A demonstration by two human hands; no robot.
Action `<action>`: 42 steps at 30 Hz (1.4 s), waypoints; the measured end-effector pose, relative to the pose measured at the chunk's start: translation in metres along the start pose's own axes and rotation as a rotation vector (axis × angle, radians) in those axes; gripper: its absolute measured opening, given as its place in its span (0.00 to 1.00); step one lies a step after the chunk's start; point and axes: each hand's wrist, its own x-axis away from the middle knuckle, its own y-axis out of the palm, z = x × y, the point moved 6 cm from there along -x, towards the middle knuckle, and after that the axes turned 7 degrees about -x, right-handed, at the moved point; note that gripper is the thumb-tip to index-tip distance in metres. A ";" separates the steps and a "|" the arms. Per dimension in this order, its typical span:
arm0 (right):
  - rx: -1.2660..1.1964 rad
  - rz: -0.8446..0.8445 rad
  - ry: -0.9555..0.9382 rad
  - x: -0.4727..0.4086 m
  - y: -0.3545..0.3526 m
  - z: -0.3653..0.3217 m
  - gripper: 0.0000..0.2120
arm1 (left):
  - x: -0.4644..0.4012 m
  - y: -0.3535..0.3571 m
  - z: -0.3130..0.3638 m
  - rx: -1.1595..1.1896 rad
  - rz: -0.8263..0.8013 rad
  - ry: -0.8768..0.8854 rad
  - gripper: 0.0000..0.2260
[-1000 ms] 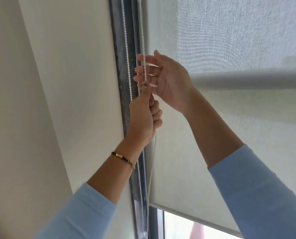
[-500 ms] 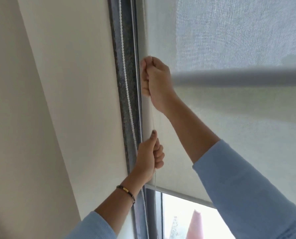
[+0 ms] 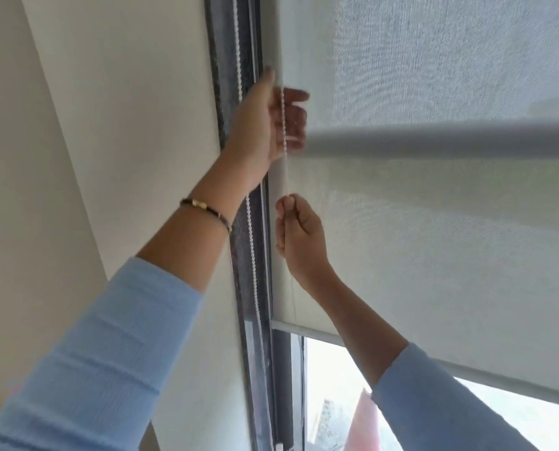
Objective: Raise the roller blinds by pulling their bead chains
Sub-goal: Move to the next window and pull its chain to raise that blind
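The right hand (image 3: 299,237) is closed in a fist around the near strand of the bead chain (image 3: 284,125), thumb pressed on top, low against the left edge of the roller blind (image 3: 434,239). Above it, the left hand (image 3: 265,122) reaches up with its fingers (image 3: 296,107) spread loosely and partly curled; the same strand runs down across its open palm, and whether the fingers actually pinch it cannot be told, since they are blurred. Between the two hands the chain hangs straight. A second strand of beads runs along the dark window frame (image 3: 255,288) just left of the blind, passing behind the left wrist, which wears a thin dark bracelet (image 3: 206,209) with a gold piece. Both arms are in light blue sleeves (image 3: 109,353) pushed back from the forearms. The blind's bottom bar (image 3: 307,332) sits above a strip of bare window glass (image 3: 336,402), where daylight and something reddish show. A pale horizontal bar (image 3: 434,138) crosses in front of the blind near the left hand's fingers. A cream wall (image 3: 125,125) fills the left side.
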 end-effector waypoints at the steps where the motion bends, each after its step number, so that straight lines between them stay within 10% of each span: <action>1: 0.010 -0.001 0.009 0.008 0.000 0.009 0.15 | -0.008 0.002 0.011 -0.012 0.017 0.000 0.24; 25: 0.476 -0.443 0.709 0.124 -0.034 0.166 0.15 | -0.027 -0.027 -0.010 0.185 0.268 0.025 0.25; 42: -0.168 -0.123 0.122 -0.073 0.031 -0.094 0.18 | 0.047 -0.016 -0.092 0.161 0.266 -0.003 0.24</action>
